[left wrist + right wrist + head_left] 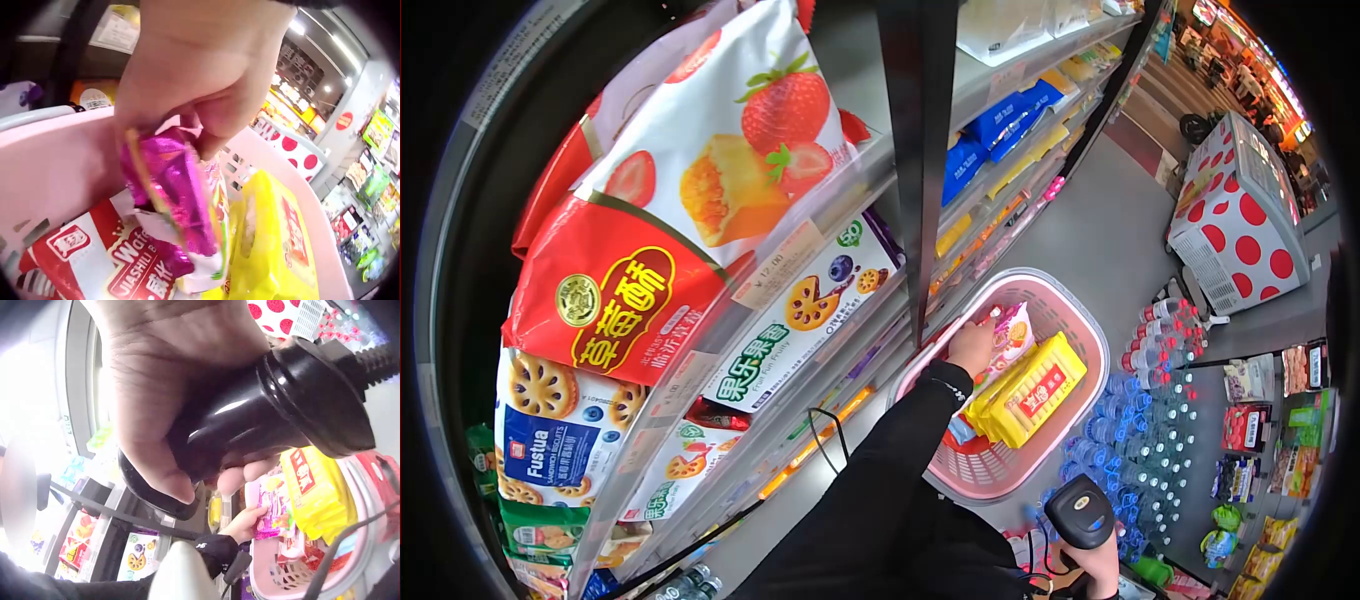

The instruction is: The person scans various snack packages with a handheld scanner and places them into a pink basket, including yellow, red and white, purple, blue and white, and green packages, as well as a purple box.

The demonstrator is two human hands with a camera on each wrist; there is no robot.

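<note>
In the head view the left hand [972, 348] reaches into a pink basket [1086, 318]. Its fingers pinch a shiny pink-purple packet [178, 187] above a red and white wafer pack [94, 250], seen in the left wrist view. Beside the packet stands a yellow package [1040, 390]. The right hand [181, 381] grips the handle of a black handheld scanner [231, 419]; from above, the scanner's head [1080, 510] shows over that hand, below and right of the basket.
Shelves of snack bags [630, 290] and biscuit boxes [805, 310] line the left side. Bottled drinks [1125, 420] stand on the floor right of the basket. A red-dotted white chest [1235, 220] is farther back. A black cable [119, 515] crosses the right wrist view.
</note>
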